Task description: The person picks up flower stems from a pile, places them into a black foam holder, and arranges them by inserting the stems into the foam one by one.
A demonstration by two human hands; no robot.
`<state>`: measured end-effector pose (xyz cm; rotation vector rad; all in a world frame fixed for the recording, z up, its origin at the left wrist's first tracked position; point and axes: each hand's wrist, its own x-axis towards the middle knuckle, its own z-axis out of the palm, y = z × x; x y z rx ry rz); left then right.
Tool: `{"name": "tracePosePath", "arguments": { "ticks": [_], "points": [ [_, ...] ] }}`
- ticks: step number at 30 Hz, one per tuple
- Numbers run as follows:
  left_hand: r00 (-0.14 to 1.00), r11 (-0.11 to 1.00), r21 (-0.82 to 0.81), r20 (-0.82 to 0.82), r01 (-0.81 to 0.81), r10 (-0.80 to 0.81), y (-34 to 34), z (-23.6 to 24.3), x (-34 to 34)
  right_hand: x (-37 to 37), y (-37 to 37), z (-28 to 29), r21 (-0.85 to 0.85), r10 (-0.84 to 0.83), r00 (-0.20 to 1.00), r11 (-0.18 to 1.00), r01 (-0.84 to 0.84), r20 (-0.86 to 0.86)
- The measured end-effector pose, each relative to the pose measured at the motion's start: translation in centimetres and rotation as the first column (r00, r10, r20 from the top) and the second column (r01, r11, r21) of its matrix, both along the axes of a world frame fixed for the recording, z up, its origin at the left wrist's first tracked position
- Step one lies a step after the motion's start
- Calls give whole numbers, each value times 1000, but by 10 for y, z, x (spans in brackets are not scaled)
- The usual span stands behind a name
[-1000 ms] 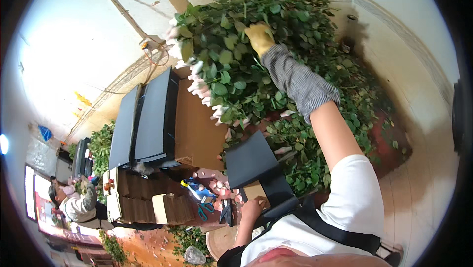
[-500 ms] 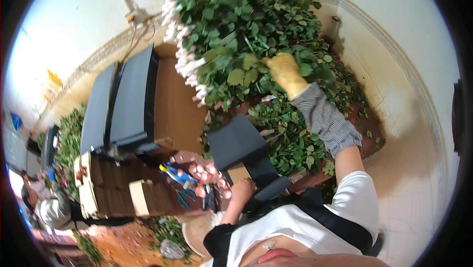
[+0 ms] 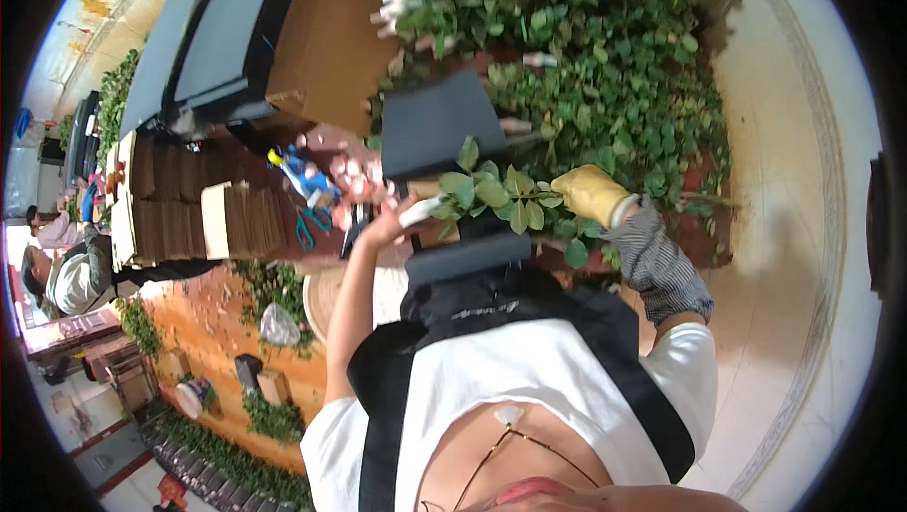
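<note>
A leafy rose stem (image 3: 521, 198), its head end covered by a white sleeve (image 3: 420, 213), lies across in front of me. My right hand (image 3: 592, 195), in a yellow glove with a striped sleeve cover, is closed round the stem's lower end. At the white-covered head is my bare left hand (image 3: 383, 226), its fingers curled against it; part of the grip is hidden. Beneath the stem stands a dark grey folded board (image 3: 442, 125) with a padded front edge (image 3: 468, 260) close to my apron. A brown cardboard piece shows between its parts.
A large heap of leafy stems (image 3: 605, 77) with white-covered heads fills the table's far side. To the left are dark boxes (image 3: 222, 30), stacked cardboard sheets (image 3: 241, 219), teal scissors (image 3: 312, 227), a blue-and-yellow tool (image 3: 300, 177) and pinkish round pieces (image 3: 354, 177). Another person (image 3: 76, 276) works far left.
My right hand has come back from the heap toward me with the rose stem. My left hand has moved from the board's cardboard to the stem's white-covered head. The view has tilted down.
</note>
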<state>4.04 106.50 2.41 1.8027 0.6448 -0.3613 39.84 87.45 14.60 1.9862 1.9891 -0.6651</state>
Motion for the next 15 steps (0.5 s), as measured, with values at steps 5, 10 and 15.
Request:
{"name": "tracePosePath", "arguments": {
  "ticks": [5,10,15],
  "points": [
    [922,845,-457,119,-279,368,-27,4,-6,-14,-41,-99,-213,-62,991,973,87,122],
    [967,959,225,225,-171,119,-55,13,18,-26,-41,-106,-323,-709,678,607,726,192],
    [941,964,183,314,-193,129,-52,5,13,-32,-83,-126,133,-483,871,873,469,91]
  ]
}}
